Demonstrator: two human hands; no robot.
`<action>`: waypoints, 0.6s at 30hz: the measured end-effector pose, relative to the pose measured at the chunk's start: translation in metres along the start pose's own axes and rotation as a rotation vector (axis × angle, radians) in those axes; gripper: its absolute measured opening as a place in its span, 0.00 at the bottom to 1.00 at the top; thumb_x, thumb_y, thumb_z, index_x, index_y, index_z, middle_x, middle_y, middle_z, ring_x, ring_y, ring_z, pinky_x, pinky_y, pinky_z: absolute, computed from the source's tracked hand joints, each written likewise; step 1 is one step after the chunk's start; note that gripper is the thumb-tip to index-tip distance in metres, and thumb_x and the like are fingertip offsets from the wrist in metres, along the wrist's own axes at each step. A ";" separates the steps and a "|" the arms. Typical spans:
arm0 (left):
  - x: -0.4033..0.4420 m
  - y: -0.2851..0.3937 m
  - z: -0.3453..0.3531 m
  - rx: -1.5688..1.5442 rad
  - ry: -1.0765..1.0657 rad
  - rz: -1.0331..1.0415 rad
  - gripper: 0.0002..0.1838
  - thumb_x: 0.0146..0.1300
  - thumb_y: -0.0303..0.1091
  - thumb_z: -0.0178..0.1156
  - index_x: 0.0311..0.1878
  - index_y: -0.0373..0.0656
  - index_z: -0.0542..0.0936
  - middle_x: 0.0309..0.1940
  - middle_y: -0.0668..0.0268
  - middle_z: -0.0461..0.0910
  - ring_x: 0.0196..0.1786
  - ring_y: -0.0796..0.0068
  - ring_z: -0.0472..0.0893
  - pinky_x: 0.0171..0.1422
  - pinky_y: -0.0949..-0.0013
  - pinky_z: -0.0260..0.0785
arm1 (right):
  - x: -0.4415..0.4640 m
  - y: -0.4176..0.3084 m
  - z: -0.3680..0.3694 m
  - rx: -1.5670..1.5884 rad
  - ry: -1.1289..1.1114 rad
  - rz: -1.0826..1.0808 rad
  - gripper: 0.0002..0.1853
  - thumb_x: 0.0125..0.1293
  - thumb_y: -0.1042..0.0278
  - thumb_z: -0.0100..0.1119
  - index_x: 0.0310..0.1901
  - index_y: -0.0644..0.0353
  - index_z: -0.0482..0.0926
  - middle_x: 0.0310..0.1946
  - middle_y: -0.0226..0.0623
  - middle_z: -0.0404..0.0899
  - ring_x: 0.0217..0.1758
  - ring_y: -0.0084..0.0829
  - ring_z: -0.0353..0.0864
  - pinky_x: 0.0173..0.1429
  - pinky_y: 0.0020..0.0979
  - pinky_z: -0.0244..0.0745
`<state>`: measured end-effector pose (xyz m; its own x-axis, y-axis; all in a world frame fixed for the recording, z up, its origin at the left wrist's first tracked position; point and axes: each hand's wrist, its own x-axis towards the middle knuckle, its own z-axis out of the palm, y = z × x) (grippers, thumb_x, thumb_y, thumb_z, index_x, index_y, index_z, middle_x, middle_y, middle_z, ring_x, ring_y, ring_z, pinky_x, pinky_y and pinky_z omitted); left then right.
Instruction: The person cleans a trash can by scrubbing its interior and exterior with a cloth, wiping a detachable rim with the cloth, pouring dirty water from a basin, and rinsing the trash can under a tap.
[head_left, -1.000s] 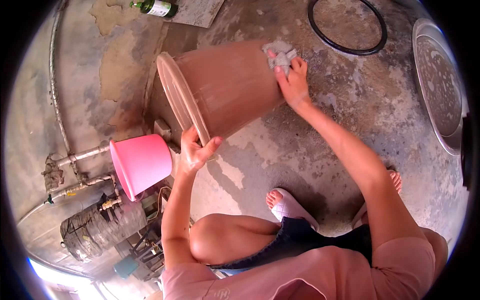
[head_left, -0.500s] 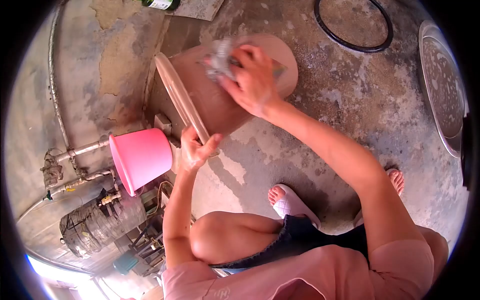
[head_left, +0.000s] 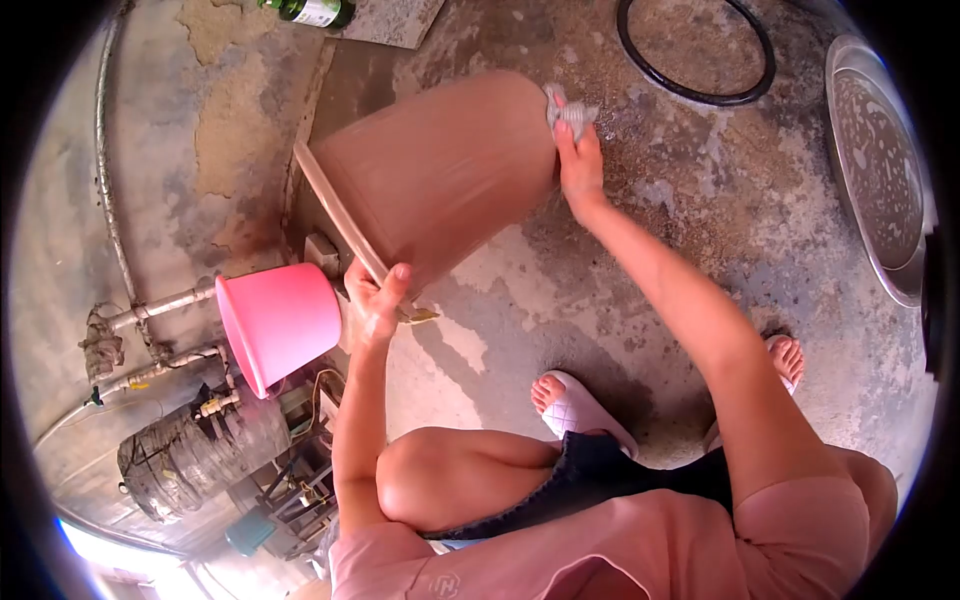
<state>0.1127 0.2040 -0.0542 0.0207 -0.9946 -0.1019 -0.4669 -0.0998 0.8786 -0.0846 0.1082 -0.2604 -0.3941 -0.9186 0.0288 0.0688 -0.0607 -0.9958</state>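
Observation:
A large brown bucket (head_left: 440, 170) lies tilted on its side above the floor, its rim toward the left and its base toward the upper right. My left hand (head_left: 375, 295) grips the lower part of the rim, thumb on the outer side. In my right hand (head_left: 582, 170) is a grey cloth (head_left: 572, 113), pressed by the fingers at the edge of the bucket's base. The bucket's inside is hidden from view.
A pink bucket (head_left: 282, 322) is left of my left hand, near wall pipes (head_left: 170, 306). A black ring (head_left: 697, 95) lies on the floor at the upper right, beside a metal basin (head_left: 880, 180) of sudsy water. A green bottle (head_left: 318, 12) is at the top.
The right hand with the cloth swept left across the bucket's side, then came back to its base end. The bucket has turned, and its rim has shifted slightly left with my left hand.

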 end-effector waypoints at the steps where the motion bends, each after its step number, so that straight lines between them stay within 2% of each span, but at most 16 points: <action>1: 0.001 -0.001 -0.002 -0.016 0.003 -0.003 0.22 0.50 0.45 0.67 0.39 0.36 0.74 0.26 0.75 0.72 0.28 0.86 0.66 0.32 0.80 0.59 | -0.005 0.007 0.001 -0.025 0.011 0.004 0.20 0.67 0.56 0.44 0.55 0.56 0.72 0.48 0.40 0.71 0.51 0.36 0.72 0.57 0.31 0.61; 3: 0.001 0.001 0.000 0.002 0.007 -0.005 0.21 0.50 0.44 0.66 0.39 0.36 0.74 0.26 0.75 0.71 0.29 0.86 0.67 0.33 0.80 0.59 | -0.016 0.021 -0.003 -0.071 0.027 0.017 0.18 0.66 0.63 0.47 0.56 0.55 0.71 0.48 0.37 0.71 0.49 0.32 0.73 0.56 0.28 0.62; 6: 0.003 0.002 -0.005 0.034 0.011 -0.001 0.20 0.52 0.42 0.65 0.39 0.36 0.74 0.27 0.74 0.72 0.31 0.85 0.67 0.35 0.79 0.60 | -0.015 0.039 -0.036 0.019 -0.227 0.230 0.17 0.64 0.74 0.48 0.54 0.55 0.72 0.48 0.35 0.70 0.50 0.28 0.72 0.53 0.25 0.67; 7: 0.004 0.004 -0.003 0.027 0.018 0.017 0.20 0.52 0.42 0.65 0.40 0.36 0.74 0.27 0.74 0.72 0.31 0.85 0.67 0.35 0.79 0.60 | -0.009 -0.012 -0.056 0.275 -0.240 0.768 0.14 0.60 0.80 0.46 0.47 0.58 0.75 0.49 0.34 0.68 0.49 0.27 0.73 0.47 0.25 0.72; 10: 0.001 0.000 -0.009 0.057 -0.009 0.001 0.20 0.52 0.42 0.65 0.40 0.36 0.74 0.28 0.74 0.72 0.31 0.85 0.68 0.35 0.78 0.61 | -0.002 -0.013 -0.064 0.258 -0.124 0.295 0.10 0.58 0.80 0.46 0.40 0.59 0.74 0.47 0.34 0.67 0.47 0.27 0.72 0.39 0.26 0.75; 14: -0.001 -0.001 -0.011 0.025 -0.010 -0.039 0.21 0.51 0.43 0.66 0.41 0.36 0.75 0.29 0.73 0.73 0.32 0.84 0.69 0.36 0.77 0.61 | -0.001 -0.065 -0.036 -0.328 -0.212 -0.501 0.05 0.59 0.70 0.49 0.35 0.57 0.73 0.43 0.38 0.67 0.50 0.38 0.67 0.52 0.34 0.66; 17: 0.000 -0.005 -0.015 0.020 -0.012 -0.065 0.22 0.50 0.44 0.67 0.40 0.36 0.75 0.30 0.72 0.74 0.33 0.83 0.70 0.37 0.76 0.62 | 0.029 -0.052 0.000 -0.592 -0.250 -0.370 0.06 0.61 0.62 0.50 0.36 0.53 0.72 0.45 0.42 0.70 0.49 0.45 0.67 0.51 0.39 0.65; 18: -0.003 -0.006 -0.018 0.029 -0.015 -0.085 0.23 0.49 0.44 0.67 0.40 0.36 0.75 0.30 0.72 0.74 0.33 0.83 0.70 0.38 0.75 0.63 | 0.047 -0.044 0.007 -0.490 -0.238 -0.315 0.09 0.62 0.61 0.50 0.43 0.51 0.70 0.45 0.45 0.71 0.48 0.46 0.69 0.51 0.40 0.65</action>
<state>0.1310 0.2066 -0.0506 0.0485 -0.9820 -0.1826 -0.4891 -0.1827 0.8529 -0.1003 0.0650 -0.2145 -0.1080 -0.9510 0.2898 -0.4676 -0.2087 -0.8590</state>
